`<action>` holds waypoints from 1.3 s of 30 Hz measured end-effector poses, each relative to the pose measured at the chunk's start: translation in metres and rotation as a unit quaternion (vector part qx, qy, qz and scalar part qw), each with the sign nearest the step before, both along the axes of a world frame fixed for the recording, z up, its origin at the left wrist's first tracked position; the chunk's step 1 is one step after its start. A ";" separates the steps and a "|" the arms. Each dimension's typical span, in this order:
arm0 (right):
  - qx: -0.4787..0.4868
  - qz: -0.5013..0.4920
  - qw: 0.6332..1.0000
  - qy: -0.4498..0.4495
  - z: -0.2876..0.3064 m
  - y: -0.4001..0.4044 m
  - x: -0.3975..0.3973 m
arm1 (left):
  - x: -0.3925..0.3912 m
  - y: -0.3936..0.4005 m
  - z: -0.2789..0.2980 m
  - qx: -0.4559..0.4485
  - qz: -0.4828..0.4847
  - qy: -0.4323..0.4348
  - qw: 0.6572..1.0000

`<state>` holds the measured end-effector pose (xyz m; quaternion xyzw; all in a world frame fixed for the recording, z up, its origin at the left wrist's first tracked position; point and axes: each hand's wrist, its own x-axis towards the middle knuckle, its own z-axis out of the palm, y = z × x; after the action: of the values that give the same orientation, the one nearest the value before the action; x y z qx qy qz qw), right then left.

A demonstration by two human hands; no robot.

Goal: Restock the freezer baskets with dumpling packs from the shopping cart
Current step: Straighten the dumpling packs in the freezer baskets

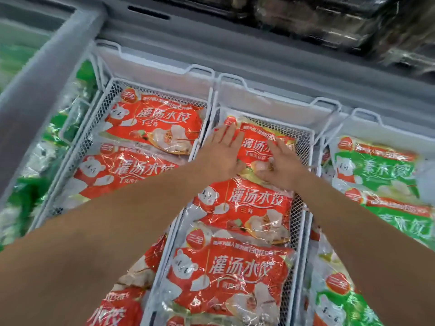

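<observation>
We reach both arms into the freezer, and our left hand (223,147) lies flat, fingers straight and spread, pressing on the upper left part of the far red dumpling pack (256,143) in the middle wire basket (306,147). Our right hand (280,164) rests just to the right of the left one on the same pack, fingers relaxed and only loosely bent over its lower right part, curled round nothing. Just below our wrists a second red pack (247,208) overlaps the first, and a third red pack (226,278) lies nearer still, under our forearms. Left of our left hand sits another basket of red packs (150,128); right of our right hand lie green packs (376,168).
</observation>
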<state>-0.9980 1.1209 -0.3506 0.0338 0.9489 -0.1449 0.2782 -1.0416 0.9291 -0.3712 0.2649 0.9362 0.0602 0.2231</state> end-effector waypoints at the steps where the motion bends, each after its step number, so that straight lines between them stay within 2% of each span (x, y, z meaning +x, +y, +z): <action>1: 0.001 -0.007 1.000 -0.009 -0.008 0.007 -0.002 | -0.001 0.007 -0.008 -0.025 0.001 -0.006 1.000; 4: 0.009 -0.017 1.000 -0.024 -0.022 0.021 -0.004 | 0.004 0.016 -0.022 -0.034 0.018 -0.019 0.999; 7: -0.006 -0.016 0.998 -0.054 -0.017 0.018 0.004 | 0.024 0.010 -0.021 -0.011 0.068 -0.042 0.997; 11: -0.001 0.003 0.999 -0.047 -0.004 0.008 0.035 | 0.052 0.002 -0.016 -0.025 0.076 -0.055 0.995; 19: 0.005 -0.031 0.999 -0.030 -0.013 0.006 0.007 | 0.015 0.013 -0.024 -0.004 0.098 -0.053 0.994; 25: 0.028 0.012 0.999 0.042 -0.014 0.005 0.025 | 0.025 0.019 -0.023 0.022 0.058 0.006 0.998; 28: 0.036 0.046 0.998 -0.006 -0.021 0.004 0.019 | 0.021 0.020 -0.029 0.004 0.031 -0.005 0.999; 30: 0.033 0.028 0.999 -0.013 -0.022 0.004 0.016 | 0.018 0.019 -0.029 -0.004 0.032 -0.015 0.999; 33: -0.006 -0.032 0.997 0.075 -0.008 -0.002 0.036 | 0.028 0.015 -0.017 0.027 0.044 -0.001 0.999; 35: -0.048 -0.038 0.984 0.167 0.005 -0.006 0.069 | 0.051 0.002 0.004 0.097 0.045 0.035 0.994; 36: -0.059 -0.027 0.981 0.182 0.008 -0.008 0.087 | 0.066 -0.006 0.013 0.126 0.032 0.052 0.990; 38: -0.079 0.026 0.988 0.130 0.011 -0.015 0.124 | 0.098 -0.024 0.021 0.144 -0.015 0.057 0.988; 39: -0.087 0.052 0.991 0.081 0.010 -0.020 0.141 | 0.114 -0.033 0.023 0.118 -0.043 0.032 0.992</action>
<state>-0.8572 1.1011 -0.3402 -0.0522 0.9526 -0.2146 0.2091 -0.9273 0.8962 -0.3480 0.3307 0.9171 0.1518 0.1626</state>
